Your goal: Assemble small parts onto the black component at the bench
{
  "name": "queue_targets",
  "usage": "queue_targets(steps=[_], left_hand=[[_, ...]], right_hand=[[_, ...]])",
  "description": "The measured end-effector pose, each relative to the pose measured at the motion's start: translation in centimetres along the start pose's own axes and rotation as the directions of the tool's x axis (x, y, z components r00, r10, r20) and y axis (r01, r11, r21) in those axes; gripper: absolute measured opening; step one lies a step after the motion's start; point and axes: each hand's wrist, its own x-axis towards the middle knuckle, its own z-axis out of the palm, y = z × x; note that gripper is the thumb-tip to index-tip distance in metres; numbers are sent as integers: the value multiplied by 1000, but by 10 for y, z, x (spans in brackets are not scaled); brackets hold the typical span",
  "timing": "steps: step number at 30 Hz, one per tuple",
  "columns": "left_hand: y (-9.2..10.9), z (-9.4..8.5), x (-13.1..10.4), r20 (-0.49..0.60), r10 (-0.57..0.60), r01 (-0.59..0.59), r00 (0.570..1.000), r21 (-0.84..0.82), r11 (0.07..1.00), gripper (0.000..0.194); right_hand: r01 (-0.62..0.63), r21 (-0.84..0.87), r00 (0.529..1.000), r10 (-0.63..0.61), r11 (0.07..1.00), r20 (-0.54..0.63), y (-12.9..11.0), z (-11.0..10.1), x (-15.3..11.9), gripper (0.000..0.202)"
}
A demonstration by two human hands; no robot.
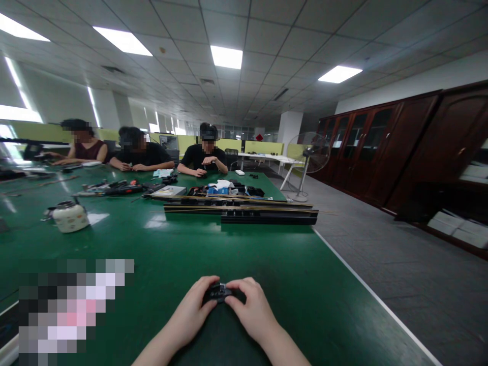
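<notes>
So there's a small black part (218,293) pinched between two bare hands, down at the near side of the desk. The left hand (196,305) has its fingers closed on one end, and the right hand (251,305) does the same on the other. Can't tell if the part touches the surface below.

The desk (278,264) is glossy green and throws back some glare. A blurred-out patch (76,310) covers something to the left. Farther up lie long black rails (269,218) with thin yellowish rods along the top, then a jumble of blue, white and black stuff (219,189), plus a row of tools (118,188). Three people sit along the far side, hands on or near the desk. Beyond that: grey floor (362,244), a big standing fan (312,152) and square ceiling lights (226,57).

Containers: a cream patterned mug (70,217) sits on the left, insides not visible. Dark red-brown cabinets (412,142) line the right wall, too dim behind the glass to read, and an open lower shelf holds white stacks (450,229).
</notes>
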Motion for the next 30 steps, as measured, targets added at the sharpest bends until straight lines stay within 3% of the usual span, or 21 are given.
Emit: queue_targets(steps=[5, 10, 18, 24, 30], left_hand=[[-2, 0, 0, -6, 12, -12, 1000, 11, 1000, 36], [-3, 1, 1, 0, 17, -17, 1000, 36, 999, 36], [1, 1, 0, -10, 8, -8, 1000, 50, 999, 37], [-3, 3, 0, -24, 19, -18, 1000, 28, 999, 35], [-2, 3, 0, -21, 29, -28, 999, 32, 999, 35]], right_hand=[[68, 82, 997, -64, 994, -53, -1, 2, 2, 17], [130, 29, 991, -129, 991, -42, 0, 4, 3, 18], [51, -210, 997, -36, 976, 71, 8, 9, 2, 21], [62, -215, 997, -52, 975, 53, 6, 7, 2, 22], [62, -109, 996, -55, 992, 67, 8, 3, 1, 24]])
